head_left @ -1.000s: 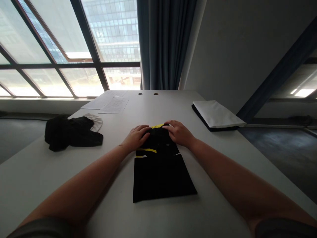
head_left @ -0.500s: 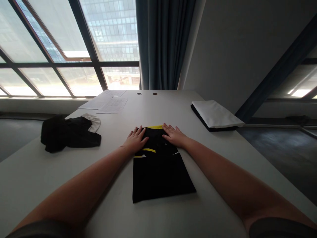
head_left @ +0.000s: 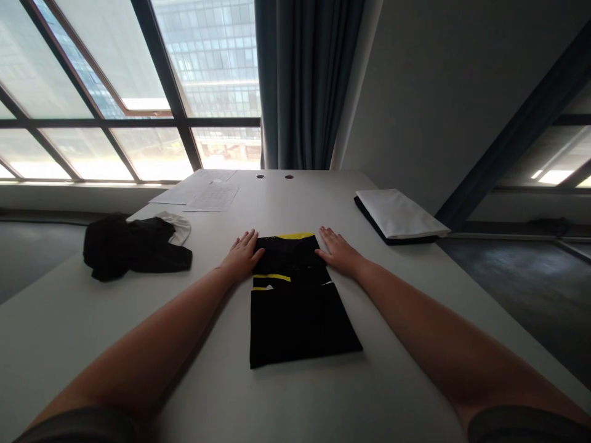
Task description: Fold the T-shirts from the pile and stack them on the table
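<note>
The left hand [head_left: 243, 255] and the right hand [head_left: 338, 251] lie palm down and well apart, one on each side of the far half of a folded, flat piece of black fabric with yellow strips and small white slivers [head_left: 302, 323]. Fingers are loosely spread and point away from the person; each thumb reaches in to the fabric's side edge, and neither hand is closed on anything.

The fabric rests on the white, smooth-topped counter [head_left: 207, 357], in the middle and straight in front of the person. Its near half is a plain black panel, wider toward the person; a yellow strip [head_left: 296, 235] runs along the far edge, and shorter yellow bands show at the left, just beyond that panel.

The step in hand looks like flattening and squaring the folded layers, with the far half getting the attention. From here, the next move would call for light, even pressure from both hands, or for fingertips slipped under an edge together, so that the layers do not slide apart. Whether the layers underneath are even cannot be told.

Well off to the left lies a crumpled heap of black cloth [head_left: 133, 246]; to the right, a folded white sheet [head_left: 399, 212] sits on something flat and black.
</note>
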The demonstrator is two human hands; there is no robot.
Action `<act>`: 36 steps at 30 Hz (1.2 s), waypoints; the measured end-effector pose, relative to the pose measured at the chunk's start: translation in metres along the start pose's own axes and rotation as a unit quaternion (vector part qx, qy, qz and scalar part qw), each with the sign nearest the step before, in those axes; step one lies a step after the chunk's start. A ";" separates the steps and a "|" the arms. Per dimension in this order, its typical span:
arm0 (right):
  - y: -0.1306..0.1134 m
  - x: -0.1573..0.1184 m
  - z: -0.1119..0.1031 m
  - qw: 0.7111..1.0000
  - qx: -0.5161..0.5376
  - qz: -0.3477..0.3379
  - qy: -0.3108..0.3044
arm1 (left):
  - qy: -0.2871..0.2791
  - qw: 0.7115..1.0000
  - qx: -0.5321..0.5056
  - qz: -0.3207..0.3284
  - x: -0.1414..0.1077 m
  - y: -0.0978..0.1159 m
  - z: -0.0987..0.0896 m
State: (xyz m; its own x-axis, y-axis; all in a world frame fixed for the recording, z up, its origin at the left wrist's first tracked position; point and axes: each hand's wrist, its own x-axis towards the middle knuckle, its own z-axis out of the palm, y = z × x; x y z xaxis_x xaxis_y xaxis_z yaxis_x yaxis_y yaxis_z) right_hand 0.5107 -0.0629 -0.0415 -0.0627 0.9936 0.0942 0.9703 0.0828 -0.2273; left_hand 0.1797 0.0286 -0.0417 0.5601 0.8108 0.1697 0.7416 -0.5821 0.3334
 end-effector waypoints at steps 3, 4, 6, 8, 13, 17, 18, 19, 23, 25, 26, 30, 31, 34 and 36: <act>-0.008 -0.023 -0.009 0.992 0.009 -0.107 0.072 | 0.025 0.993 -0.010 0.118 -0.035 0.018 -0.016; -0.012 -0.032 -0.010 0.986 0.014 -0.141 0.089 | 0.025 0.986 -0.009 0.165 -0.050 0.026 -0.022; -0.023 -0.050 -0.013 0.977 0.024 -0.184 0.100 | 0.000 0.970 -0.007 0.242 -0.081 0.043 -0.031; -0.036 -0.069 -0.016 0.974 0.038 -0.206 0.087 | -0.035 0.953 -0.003 0.302 -0.109 0.060 -0.038; -0.077 -0.122 -0.039 0.967 0.029 -0.254 0.017 | -0.077 0.937 0.019 0.340 -0.156 0.085 -0.052; -0.097 -0.163 -0.055 0.957 0.019 -0.266 -0.117 | -0.100 0.939 0.075 0.321 -0.174 0.086 -0.056; -0.099 -0.171 -0.057 0.957 0.012 -0.258 -0.132 | -0.101 0.939 0.094 0.314 -0.177 0.085 -0.056; -0.100 -0.178 -0.057 0.960 0.002 -0.246 -0.136 | -0.099 0.939 0.115 0.308 -0.179 0.084 -0.056; -0.100 -0.189 -0.055 0.974 -0.038 -0.183 -0.129 | -0.049 0.930 0.182 0.317 -0.184 0.086 -0.056; -0.103 -0.189 -0.054 0.976 -0.044 -0.171 -0.131 | -0.019 0.925 0.192 0.328 -0.184 0.088 -0.055; -0.105 -0.189 -0.054 0.975 -0.040 -0.172 -0.134 | -0.014 0.923 0.193 0.332 -0.184 0.089 -0.054; -0.117 -0.197 -0.056 0.970 -0.009 -0.189 -0.150 | -0.055 0.922 0.169 0.344 -0.190 0.087 -0.052; -0.121 -0.203 -0.057 0.968 0.004 -0.196 -0.159 | -0.072 0.924 0.150 0.346 -0.195 0.086 -0.055; -0.138 -0.227 -0.061 0.944 0.088 -0.235 -0.215 | -0.136 0.933 0.057 0.328 -0.219 0.082 -0.069; -0.145 -0.240 -0.066 0.903 0.172 -0.272 -0.283 | -0.202 0.933 -0.017 0.298 -0.237 0.079 -0.086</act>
State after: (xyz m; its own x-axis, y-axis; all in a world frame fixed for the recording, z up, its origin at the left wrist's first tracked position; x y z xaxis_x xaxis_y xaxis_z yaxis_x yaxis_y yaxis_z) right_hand 0.4007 -0.3187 0.0325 -0.7120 0.6710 -0.2067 0.6363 0.4922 -0.5941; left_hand 0.0740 -0.2039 0.0243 0.9675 0.2513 -0.0270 0.2464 -0.9143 0.3214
